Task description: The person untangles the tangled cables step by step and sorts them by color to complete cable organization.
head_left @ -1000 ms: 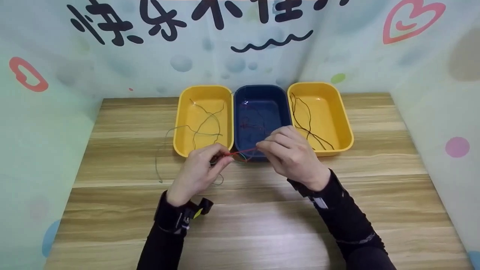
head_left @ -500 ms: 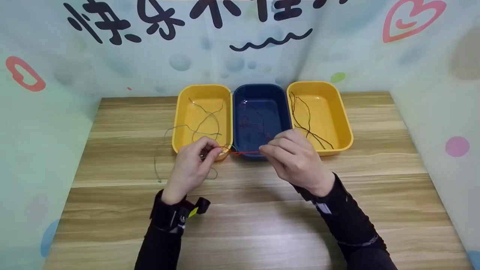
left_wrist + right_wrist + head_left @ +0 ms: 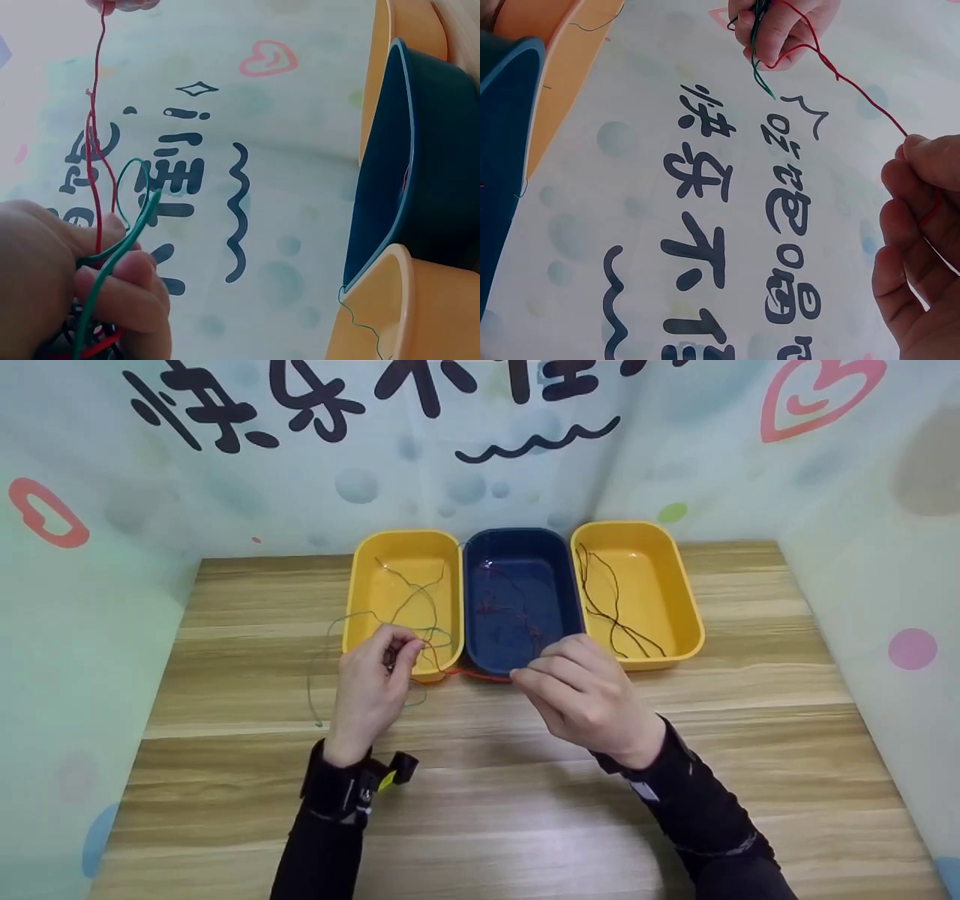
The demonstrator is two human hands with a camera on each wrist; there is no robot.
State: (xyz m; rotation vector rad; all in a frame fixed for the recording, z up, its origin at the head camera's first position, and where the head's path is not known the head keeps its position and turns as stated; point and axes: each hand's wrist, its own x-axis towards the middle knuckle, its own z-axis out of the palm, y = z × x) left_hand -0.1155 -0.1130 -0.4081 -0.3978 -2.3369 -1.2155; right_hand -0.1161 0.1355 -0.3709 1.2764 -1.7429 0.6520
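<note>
My left hand (image 3: 367,686), over the front of the left yellow tray, holds a small tangle of strings. A green string (image 3: 112,259) loops out past its fingers, and dark strands show in the palm in the left wrist view. From the same bunch runs a red string (image 3: 480,675), across the front rim of the blue tray to my right hand (image 3: 581,697). Thumb and forefinger of the right hand pinch its end, while the other fingers lie loosely bent in the right wrist view. Partway along, the red string forks at a knot-like kink (image 3: 836,75).
Left yellow tray (image 3: 351,585) bears green strings, one trailing over its side onto the wooden table (image 3: 480,825). Thin red strings lie in the blue tray (image 3: 517,536). Right yellow tray (image 3: 667,607) contains black strings. A printed cloth (image 3: 465,495) hangs behind.
My left hand has shifted left and slightly away from me, while the right has come a little lower. The red string between them spans farther and sags slightly now.
</note>
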